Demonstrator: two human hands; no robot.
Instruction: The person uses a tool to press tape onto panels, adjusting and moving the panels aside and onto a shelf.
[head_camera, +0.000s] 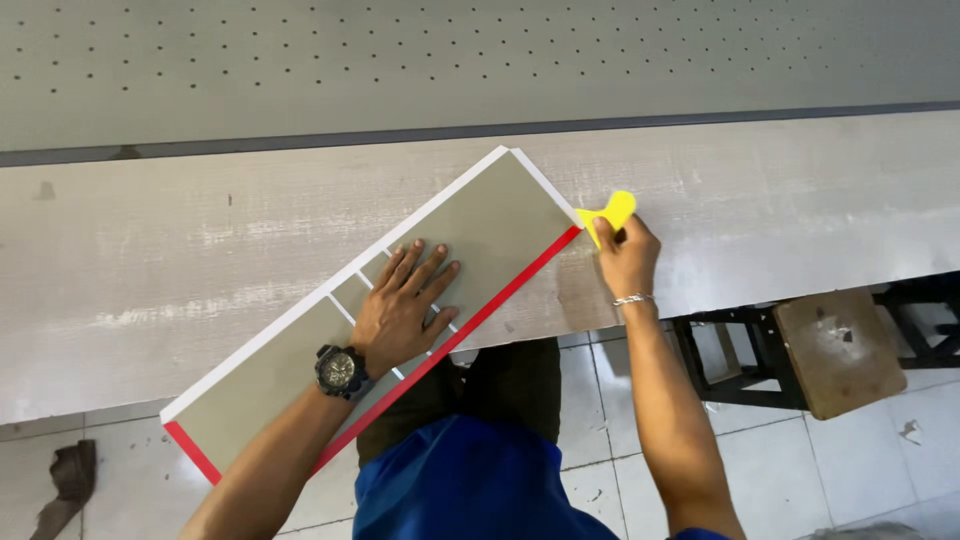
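— Where was the panel (490, 225), and how did it lie?

— It lay flat and slanted across the bench (150, 260). Its far corner pointed toward the pegboard (400, 50), and its near end hung over the bench edge, above the floor (600, 400). It was grey, with white strips and a red edge along the side nearer the person.

— What did the left hand (405, 310) do?

— It rested on the middle of the panel, palm down, fingers spread apart and flat. It gripped nothing; it only pressed. A black watch (340, 370) sat on its wrist.

— And the right hand (625, 255)?

— It was just beside the panel's far right corner, fingers closed around a yellow scraper (612, 212). The scraper touched the panel at the end of the red edge.

— Anything else near the panel?

— A brown stool (835, 350) stood right of it, well apart, under the bench edge.
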